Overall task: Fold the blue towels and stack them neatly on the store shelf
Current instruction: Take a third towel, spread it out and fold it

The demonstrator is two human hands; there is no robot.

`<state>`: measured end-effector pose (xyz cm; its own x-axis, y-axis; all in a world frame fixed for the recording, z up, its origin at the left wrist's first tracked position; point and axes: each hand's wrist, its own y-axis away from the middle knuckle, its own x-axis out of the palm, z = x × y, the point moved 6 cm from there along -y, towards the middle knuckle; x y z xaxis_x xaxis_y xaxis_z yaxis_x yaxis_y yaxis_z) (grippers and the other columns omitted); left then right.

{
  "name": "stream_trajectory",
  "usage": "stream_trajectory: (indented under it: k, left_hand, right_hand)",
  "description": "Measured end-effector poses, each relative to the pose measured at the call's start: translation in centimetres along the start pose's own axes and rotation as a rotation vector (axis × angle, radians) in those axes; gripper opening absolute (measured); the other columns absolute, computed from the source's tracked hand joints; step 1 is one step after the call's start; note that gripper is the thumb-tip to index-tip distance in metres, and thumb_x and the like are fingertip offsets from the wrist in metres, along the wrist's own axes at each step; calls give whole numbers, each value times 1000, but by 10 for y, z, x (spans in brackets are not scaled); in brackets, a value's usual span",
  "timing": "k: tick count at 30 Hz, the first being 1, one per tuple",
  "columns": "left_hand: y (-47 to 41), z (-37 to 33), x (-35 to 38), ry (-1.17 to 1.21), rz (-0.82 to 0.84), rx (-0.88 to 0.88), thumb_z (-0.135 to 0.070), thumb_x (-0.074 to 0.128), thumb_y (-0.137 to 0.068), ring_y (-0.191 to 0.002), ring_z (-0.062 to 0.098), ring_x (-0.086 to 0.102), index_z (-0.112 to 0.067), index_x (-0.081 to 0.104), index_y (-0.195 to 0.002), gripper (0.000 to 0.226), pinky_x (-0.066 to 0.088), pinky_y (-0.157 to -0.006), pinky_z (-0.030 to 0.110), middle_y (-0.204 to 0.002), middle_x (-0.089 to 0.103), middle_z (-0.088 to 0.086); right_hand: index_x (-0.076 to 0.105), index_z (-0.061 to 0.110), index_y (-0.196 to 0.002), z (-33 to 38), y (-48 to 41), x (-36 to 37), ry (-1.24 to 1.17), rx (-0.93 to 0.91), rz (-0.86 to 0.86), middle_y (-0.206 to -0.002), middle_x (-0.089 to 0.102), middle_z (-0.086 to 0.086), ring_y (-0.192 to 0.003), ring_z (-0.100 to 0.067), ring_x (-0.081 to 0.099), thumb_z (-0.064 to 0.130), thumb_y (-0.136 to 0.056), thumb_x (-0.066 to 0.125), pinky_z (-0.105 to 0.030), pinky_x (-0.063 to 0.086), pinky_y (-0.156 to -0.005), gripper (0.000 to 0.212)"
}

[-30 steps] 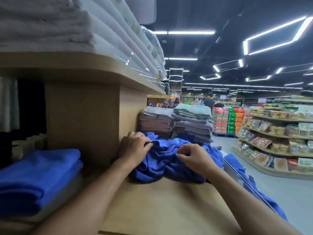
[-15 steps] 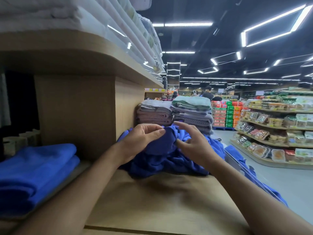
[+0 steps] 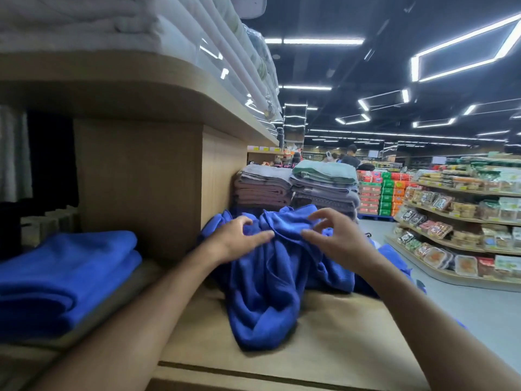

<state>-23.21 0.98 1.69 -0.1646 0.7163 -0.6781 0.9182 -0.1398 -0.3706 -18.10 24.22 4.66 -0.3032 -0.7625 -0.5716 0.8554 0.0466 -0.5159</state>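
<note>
The crumpled towel (image 3: 262,292) and the folded towels (image 3: 64,277) are royal blue, the shelf (image 3: 324,348) tan wood, the upper towels (image 3: 84,21) white, the mauve towel stack (image 3: 263,190) plain, and the grey towel stack (image 3: 329,198) topped by a pale green towel (image 3: 324,171).

The crumpled blue towel (image 3: 262,292) in the middle of your frame was soft, matt cloth with a fine nap, deeply creased. The folded blue towels (image 3: 64,277) at lower left looked the same plush, matt fabric. The shelf (image 3: 338,348) beneath was pale wood-grain board, smooth and matt, like the upper shelf (image 3: 141,86) at upper left. On that you had white towels (image 3: 84,21) of thick, ribbed cloth. The grey and green towel stacks (image 3: 324,187) at centre were dull woven fabric. At right, the packaged foods (image 3: 439,258) wore glossy clear plastic. The floor (image 3: 479,306) was smooth, faintly shiny.
</note>
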Motion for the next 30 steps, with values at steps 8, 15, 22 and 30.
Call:
stream_trajectory:
  k: [8, 15, 22, 30]
  left_hand:
    - [-4, -7, -9, 86, -104, 145, -25, 76, -87, -61, -3, 51, -30, 68, -87, 9, 43, -65, 13, -80, 66, -1]
    - [-14, 20, -39, 472, -367, -107, -6, 55, -96, -82, 19, 54, -19, 59, -77, 23, 47, -74, 35, -78, 62, 6]
    - [-10, 18, -33, 484, -296, -163, -33, 66, -93, -74, 19, 57, -12, 67, -79, 25, 47, -71, 31, -80, 65, 7]
    - [-2, 9, -26, 77, -151, -70, -27, 77, -86, -81, 24, 62, -2, 70, -90, 26, 54, -82, 42, -88, 69, 17]
  right_hand:
    - [68, 17, -78, 0, -2, -3, -141, -10, -123, -70, 66, -5, -67, -14, 54, 17, -96, 63, -34, 43, -63, 19]
    - [64, 17, -85, -14, 3, -45, -1234, 234, -437, -64, 60, 0, -55, -14, 57, 24, -96, 52, -23, 47, -49, 17]
    - [40, 2, -145, -32, 8, -82, -239, 359, -696, -138, 47, -14, -122, -29, 47, 32, -72, 70, -44, 43, -100, 84]
    - [74, 27, -119, 19, 6, -24, 239, -169, -313, -115, 69, -1, -104, -23, 65, 21, -83, 73, -44, 51, -96, 36]
